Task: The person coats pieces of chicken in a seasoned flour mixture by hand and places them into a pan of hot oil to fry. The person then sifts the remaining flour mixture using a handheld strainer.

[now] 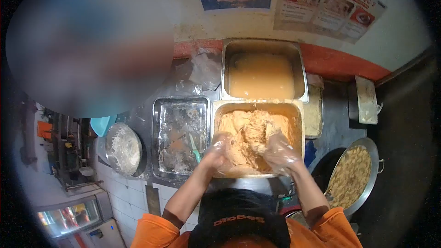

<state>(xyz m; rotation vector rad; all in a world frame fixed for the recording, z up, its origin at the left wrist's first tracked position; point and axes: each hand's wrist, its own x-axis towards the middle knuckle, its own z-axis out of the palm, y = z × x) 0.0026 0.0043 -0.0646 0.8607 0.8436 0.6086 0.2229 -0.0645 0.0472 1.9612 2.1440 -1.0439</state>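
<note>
A deep steel pan point(303, 151) directly in front of me holds a heap of tan, lumpy flour coating point(250, 131). Both my hands wear thin clear plastic gloves. Over the pan's left side is my left hand point(219, 152), its fingers blurred against the coating. My right hand point(279, 152) reaches into the right side, close to a coated lump point(274, 134); whether it grips that lump is unclear. Motion smears the middle of the heap. Left of the pan, a shallow metal tray point(177, 133) has floury residue and a green-handled knife point(195, 148) in it.
Behind the pan stands a second steel pan of cloudy orange liquid point(262, 76). A floury round bowl point(124, 149) sits far left. At right is a wide pan of frying food point(351, 174). A plastic bag point(206, 70) lies near the wall. Upper left is blurred out.
</note>
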